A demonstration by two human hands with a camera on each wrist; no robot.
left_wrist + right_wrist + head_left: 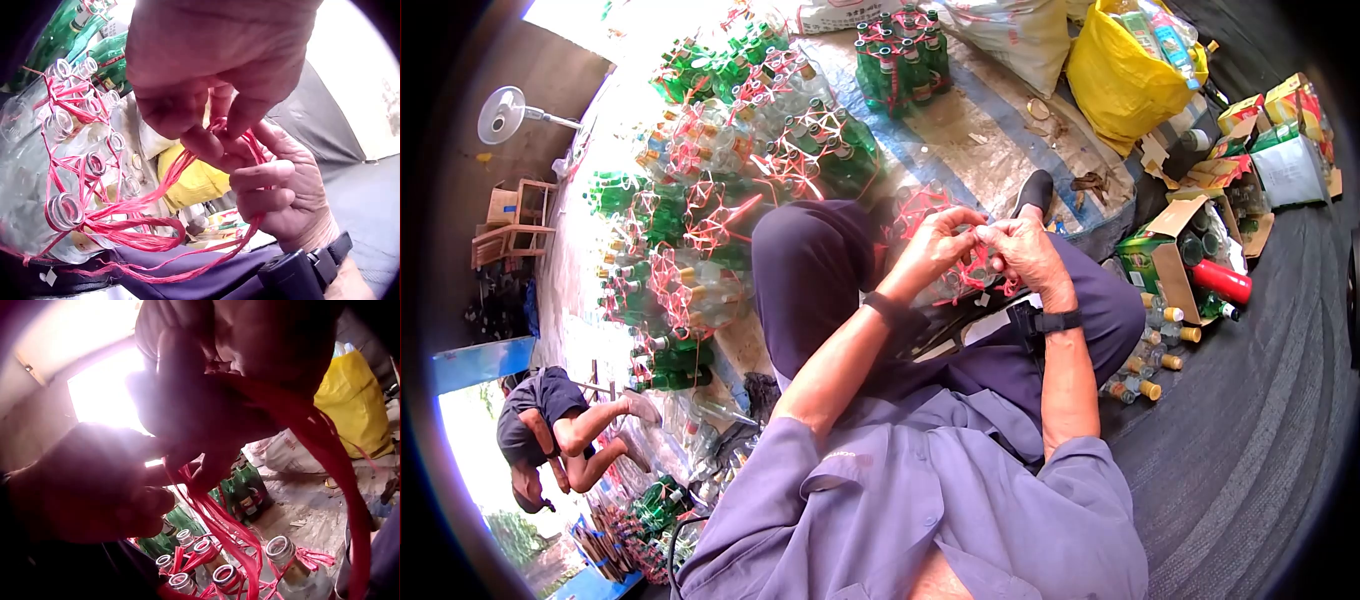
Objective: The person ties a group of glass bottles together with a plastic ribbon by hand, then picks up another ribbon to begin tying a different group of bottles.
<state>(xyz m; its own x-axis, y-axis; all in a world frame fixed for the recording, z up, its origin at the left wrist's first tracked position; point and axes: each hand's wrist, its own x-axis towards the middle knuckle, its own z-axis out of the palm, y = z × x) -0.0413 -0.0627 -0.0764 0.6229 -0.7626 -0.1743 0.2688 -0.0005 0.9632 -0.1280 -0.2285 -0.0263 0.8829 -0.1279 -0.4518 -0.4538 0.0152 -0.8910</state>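
Note:
Both hands meet in front of my knees, fingertips together. My left hand (932,252) pinches red plastic string (178,172), and so does my right hand (1030,255). In the left wrist view the string runs from between the fingers down to a bundle of clear glass bottles (65,211), with a loose loop near their necks. The right hand (290,194) has curled fingers with a strand passing over the palm. More red strands (325,444) hang from the hands in the right wrist view. Fingers hide the spot where the strands meet.
Many tied bundles of green and clear bottles (690,270) stand to the left. A green bottle bundle (900,65) is ahead, beside a yellow bag (1125,85). At right are an open carton (1175,245) and loose gold-capped bottles (1145,360). Another person (560,430) bends at far left.

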